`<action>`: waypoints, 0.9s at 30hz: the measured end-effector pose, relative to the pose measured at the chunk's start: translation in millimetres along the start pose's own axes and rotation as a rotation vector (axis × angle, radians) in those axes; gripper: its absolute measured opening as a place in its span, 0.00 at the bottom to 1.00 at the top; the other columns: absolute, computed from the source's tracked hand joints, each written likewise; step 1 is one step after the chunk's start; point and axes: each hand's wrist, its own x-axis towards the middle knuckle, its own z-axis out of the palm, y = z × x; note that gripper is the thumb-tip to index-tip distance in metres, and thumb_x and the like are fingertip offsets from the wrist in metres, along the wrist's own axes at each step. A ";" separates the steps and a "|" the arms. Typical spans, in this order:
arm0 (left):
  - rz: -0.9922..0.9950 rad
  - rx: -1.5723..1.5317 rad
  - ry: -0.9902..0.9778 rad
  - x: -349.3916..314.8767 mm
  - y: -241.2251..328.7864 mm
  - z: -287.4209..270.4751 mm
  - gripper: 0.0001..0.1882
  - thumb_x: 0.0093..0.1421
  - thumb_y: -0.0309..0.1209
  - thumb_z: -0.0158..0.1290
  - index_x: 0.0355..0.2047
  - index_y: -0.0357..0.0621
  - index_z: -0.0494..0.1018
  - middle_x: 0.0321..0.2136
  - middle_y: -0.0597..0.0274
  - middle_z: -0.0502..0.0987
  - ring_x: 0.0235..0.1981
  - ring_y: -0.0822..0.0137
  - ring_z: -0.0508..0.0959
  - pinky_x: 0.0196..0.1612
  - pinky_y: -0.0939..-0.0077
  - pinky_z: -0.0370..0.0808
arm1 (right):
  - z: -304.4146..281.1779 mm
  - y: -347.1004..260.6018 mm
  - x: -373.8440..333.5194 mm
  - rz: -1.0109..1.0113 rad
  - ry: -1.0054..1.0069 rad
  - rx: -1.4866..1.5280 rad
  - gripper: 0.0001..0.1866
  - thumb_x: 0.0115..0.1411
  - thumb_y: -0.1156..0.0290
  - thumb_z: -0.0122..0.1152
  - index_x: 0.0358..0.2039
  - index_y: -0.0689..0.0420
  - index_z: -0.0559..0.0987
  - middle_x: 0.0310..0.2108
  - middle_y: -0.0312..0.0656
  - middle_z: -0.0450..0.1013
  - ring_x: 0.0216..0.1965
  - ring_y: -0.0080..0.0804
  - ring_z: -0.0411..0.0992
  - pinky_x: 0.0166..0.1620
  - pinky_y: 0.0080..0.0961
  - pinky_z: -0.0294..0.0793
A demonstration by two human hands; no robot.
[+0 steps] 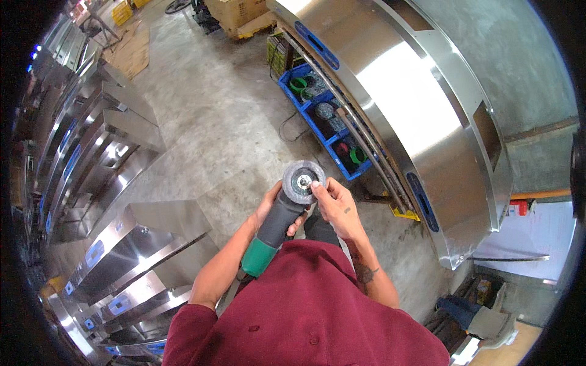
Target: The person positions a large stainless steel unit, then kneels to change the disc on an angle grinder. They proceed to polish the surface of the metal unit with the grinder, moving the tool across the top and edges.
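Observation:
An angle grinder [270, 230] with a dark grey body and a green rear end is held in front of my chest, its head pointing away from me. My left hand [268, 204] is closed around the body near the head, fingertips showing on the right side. A round grey disc [289, 188] sits on the grinder's head, facing up, with a metal nut [303, 182] at its centre. My right hand [336, 207] grips the disc's right side, thumb on its face close to the nut. Its other fingers are partly hidden by the rim.
On the right, a large stainless-steel piece [390, 104] lies on a bench with metal bars along its edge. Below it, blue bins [314, 119] hold discs and loose parts. Several steel panels [104, 244] stand on the left. Cardboard boxes [235, 15] sit at the far end of the concrete floor [189, 91].

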 end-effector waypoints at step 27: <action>-0.017 0.076 -0.010 42.4 -21.0 15.9 0.46 0.72 0.66 0.28 0.47 0.31 0.75 0.24 0.40 0.79 0.18 0.52 0.82 0.22 0.61 0.84 | -44.0 -40.4 -13.4 -1.027 0.106 -1.082 0.13 0.56 0.82 0.70 0.42 0.59 0.82 0.44 0.42 0.79 0.46 0.45 0.75 0.52 0.37 0.78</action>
